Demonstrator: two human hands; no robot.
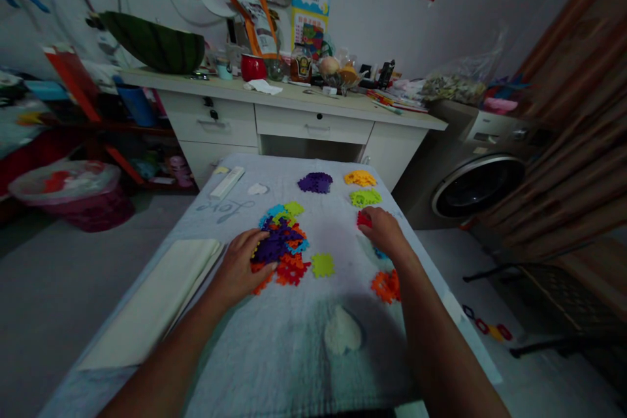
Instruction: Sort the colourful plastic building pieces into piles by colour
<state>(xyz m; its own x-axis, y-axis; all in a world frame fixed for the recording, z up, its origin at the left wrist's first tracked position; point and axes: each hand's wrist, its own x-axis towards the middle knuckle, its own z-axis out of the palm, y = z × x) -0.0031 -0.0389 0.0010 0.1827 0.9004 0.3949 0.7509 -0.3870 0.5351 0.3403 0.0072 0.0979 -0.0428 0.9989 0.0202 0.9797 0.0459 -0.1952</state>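
My left hand is at the left side of a mixed heap of flat, notched plastic building pieces, its thumb and fingers around several purple pieces. Red pieces and light-green, blue and orange ones lie about them. My right hand reaches to the table's right side, fingertips closed on a red piece. Under that hand, blue pieces are partly hidden. Nearer me lies an orange pile, partly behind my forearm. One light-green piece rests alone between the hands.
Sorted piles of purple, yellow and light-green pieces sit toward the far edge. A folded cream cloth and a white strip-shaped object lie at left. Beyond stand a cluttered white desk and a washing machine.
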